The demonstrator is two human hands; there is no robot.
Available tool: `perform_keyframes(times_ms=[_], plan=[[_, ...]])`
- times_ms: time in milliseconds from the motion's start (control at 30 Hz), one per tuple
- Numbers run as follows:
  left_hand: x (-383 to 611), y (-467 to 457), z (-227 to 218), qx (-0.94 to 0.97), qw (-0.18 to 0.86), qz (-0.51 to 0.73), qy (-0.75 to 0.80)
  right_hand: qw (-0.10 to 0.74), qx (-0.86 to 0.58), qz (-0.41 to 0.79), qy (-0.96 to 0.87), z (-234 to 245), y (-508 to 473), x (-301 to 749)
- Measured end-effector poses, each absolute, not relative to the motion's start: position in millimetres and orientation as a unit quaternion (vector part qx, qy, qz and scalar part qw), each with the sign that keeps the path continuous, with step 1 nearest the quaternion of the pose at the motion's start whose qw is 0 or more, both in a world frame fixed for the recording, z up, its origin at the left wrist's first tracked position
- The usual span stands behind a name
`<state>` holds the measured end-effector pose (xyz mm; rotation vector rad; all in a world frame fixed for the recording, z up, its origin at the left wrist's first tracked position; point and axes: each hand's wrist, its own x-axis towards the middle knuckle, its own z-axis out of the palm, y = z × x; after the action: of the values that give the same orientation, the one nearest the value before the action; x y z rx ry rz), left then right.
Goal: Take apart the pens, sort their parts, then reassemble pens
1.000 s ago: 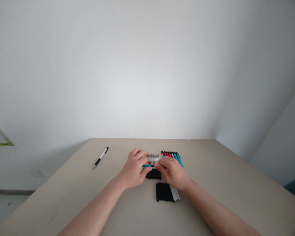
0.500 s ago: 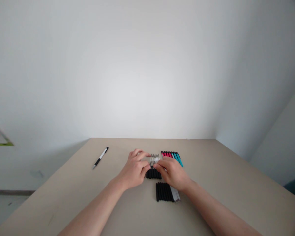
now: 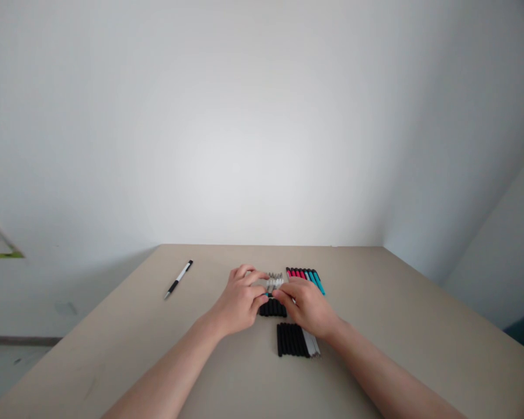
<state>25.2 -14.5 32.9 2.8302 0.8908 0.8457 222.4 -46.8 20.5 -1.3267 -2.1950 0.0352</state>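
My left hand (image 3: 243,297) has its thumb and index finger pinched on a pen barrel with a bit of teal (image 3: 267,294) showing; its other fingers are spread above. My right hand (image 3: 305,304) meets it fingertip to fingertip, pinching the right end of the same small piece, where some black shows. The fingers hide most of it. Just beyond the fingertips lie small clear plastic parts (image 3: 274,283) and a row of metal springs (image 3: 275,275). Short black pen grips (image 3: 273,308) lie side by side under the hands.
Longer black tubes (image 3: 290,340) and white refills (image 3: 311,343) lie nearer me. Red and teal pen barrels (image 3: 308,274) with black ends line up behind my right hand. One white-and-black pen (image 3: 179,280) lies at the left on the beige table (image 3: 227,378). A wall rises behind.
A bit of teal now shows at my left fingertips, where black showed before. Both hands stay in nearly the same place, and the laid-out parts have not moved.
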Motion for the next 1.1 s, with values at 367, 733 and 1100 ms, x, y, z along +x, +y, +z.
perform_keyframes(times_ms=[367, 733, 1100], plan=[[25.5, -13.3, 31.4, 0.913, 0.016, 0.279, 0.296, 0.287, -0.496, 0.013, -0.819, 21.8, -47.0, 221.9], [25.7, -10.6, 30.3, 0.900, 0.006, 0.315, 0.301, 0.279, -0.496, 0.007, -0.822, 20.7, -47.7, 222.4], [26.0, -11.2, 32.2, 0.898, 0.011, 0.327, 0.294, 0.277, -0.502, -0.002, -0.819, 24.6, -49.4, 220.6]])
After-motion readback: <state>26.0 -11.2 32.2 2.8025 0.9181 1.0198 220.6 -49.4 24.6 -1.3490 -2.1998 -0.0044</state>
